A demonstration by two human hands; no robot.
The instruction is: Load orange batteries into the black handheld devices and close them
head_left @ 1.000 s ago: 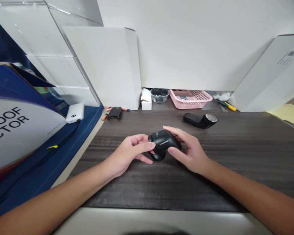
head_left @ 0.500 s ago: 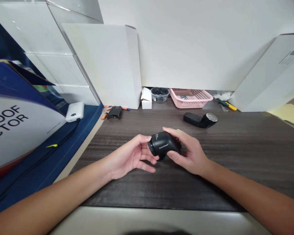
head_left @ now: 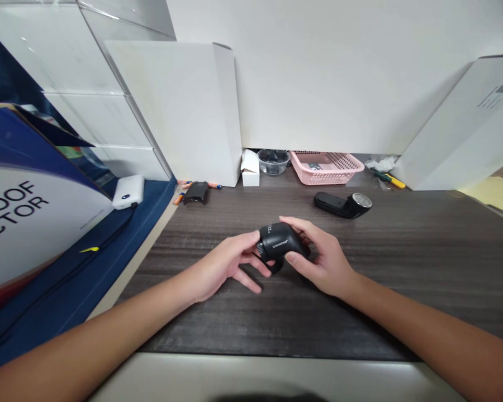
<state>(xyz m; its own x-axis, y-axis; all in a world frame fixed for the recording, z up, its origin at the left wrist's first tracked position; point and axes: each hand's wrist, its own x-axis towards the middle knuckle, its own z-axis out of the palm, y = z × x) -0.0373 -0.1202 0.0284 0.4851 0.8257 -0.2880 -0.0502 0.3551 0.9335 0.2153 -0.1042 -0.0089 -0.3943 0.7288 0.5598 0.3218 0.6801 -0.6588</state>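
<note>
In the middle of the view is a black rounded device (head_left: 281, 240) with a ribbed ring at its left end and small white marks and lettering; I cannot make out its exact kind. My right hand (head_left: 324, 259) is closed around its right side, thumb at the front and fingers over the top. With my left hand (head_left: 230, 259) I pinch the ribbed ring (head_left: 260, 249) between thumb and forefinger, the other fingers loosely spread below. A dark round part shows under the body, partly hidden by my left fingers.
Behind my right hand lies a black handheld device (head_left: 339, 205) with a round silver head. A curved black piece (head_left: 196, 192) rests on orange-tipped foam darts at the left. A white box (head_left: 250, 170), clear bowl (head_left: 273, 162), pink basket (head_left: 324, 177) and yellow-handled tool (head_left: 394, 181) line the back.
My left hand has turned slightly at the ribbed ring, its wrist rolling over. The black device has tilted a little, its white marks shifting; my right hand keeps its hold.
</note>
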